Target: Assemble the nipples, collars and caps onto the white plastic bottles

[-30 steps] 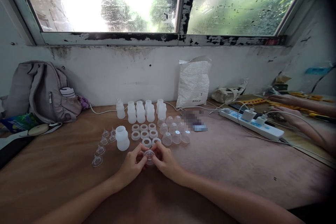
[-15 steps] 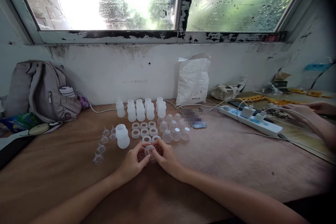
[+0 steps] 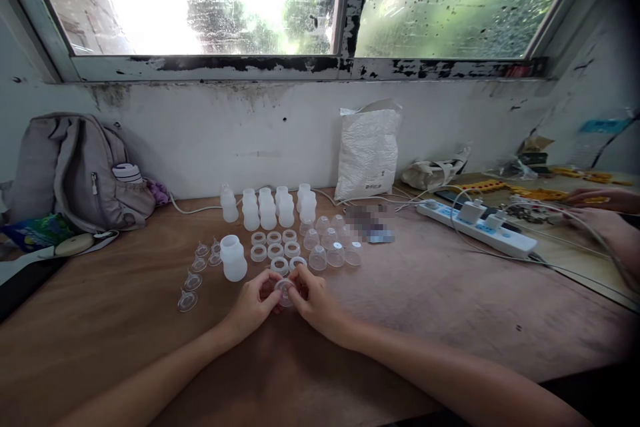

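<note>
Both of my hands hold one clear, round bottle nipple [image 3: 285,292] low above the table, close to the rows of rings. My left hand [image 3: 254,300] grips its left edge between thumb and fingers. On the opposite side, the thumb and fingers of my right hand [image 3: 314,297] press on it; whether a ring surrounds it I cannot tell. Just beyond are several translucent collar rings [image 3: 275,251]. An open white bottle [image 3: 233,259] stands upright left of them, with loose clear nipples [image 3: 187,301] further left. Clear dome caps [image 3: 335,254] stand to the right of the rings.
More white bottles [image 3: 268,209] line the back near a white plastic bag [image 3: 369,150]. A power strip [image 3: 475,230] with cables lies right, beside another person's hands [image 3: 595,220]. A backpack [image 3: 75,173] sits at the left. A pixelated item [image 3: 370,223] lies behind the caps.
My thumbs have shifted slightly on the nipple, and more of its face shows. At the right, the other person's hands have moved a little to the right, where a yellow tool now shows.
</note>
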`<state>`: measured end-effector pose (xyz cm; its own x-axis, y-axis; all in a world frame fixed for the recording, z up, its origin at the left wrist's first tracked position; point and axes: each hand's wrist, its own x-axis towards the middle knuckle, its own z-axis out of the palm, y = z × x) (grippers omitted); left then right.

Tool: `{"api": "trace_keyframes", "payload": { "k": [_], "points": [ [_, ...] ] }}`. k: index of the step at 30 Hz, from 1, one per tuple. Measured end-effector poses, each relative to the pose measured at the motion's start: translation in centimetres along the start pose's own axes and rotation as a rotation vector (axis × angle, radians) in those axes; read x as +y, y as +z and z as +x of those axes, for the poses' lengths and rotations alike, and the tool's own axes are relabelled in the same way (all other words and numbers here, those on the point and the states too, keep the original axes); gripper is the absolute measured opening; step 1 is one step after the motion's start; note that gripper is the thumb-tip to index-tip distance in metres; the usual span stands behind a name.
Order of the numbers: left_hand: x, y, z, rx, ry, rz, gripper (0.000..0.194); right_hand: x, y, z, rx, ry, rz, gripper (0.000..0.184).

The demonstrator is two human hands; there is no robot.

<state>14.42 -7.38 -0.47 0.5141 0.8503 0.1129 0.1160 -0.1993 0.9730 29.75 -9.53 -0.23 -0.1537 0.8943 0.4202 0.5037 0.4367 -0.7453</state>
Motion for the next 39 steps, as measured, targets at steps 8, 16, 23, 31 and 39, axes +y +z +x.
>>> {"api": "trace_keyframes", "payload": {
  "k": [8,16,23,31,39],
  "points": [
    [0.9,0.0,-0.3,0.001,0.008,0.040,0.018,-0.2,-0.1,-0.1,-0.035,0.001,-0.037,0.007],
    [0.9,0.1,-0.4,-0.013,0.024,0.077,0.017,0.4,0.3,-0.6,-0.079,-0.038,-0.123,0.011],
    [1.1,0.2,-0.6,0.031,0.110,0.328,0.017,1.1,0.7,-0.5,-0.076,-0.023,-0.063,0.006],
    [1.3,0.1,-0.5,0.005,0.098,0.076,0.034,-0.1,-0.3,0.2,-0.018,0.070,0.177,0.010],
    [0.9,0.0,-0.4,-0.019,0.120,0.009,0.043,-0.3,-0.7,0.4,-0.134,0.165,0.352,0.023]
  ]
}}
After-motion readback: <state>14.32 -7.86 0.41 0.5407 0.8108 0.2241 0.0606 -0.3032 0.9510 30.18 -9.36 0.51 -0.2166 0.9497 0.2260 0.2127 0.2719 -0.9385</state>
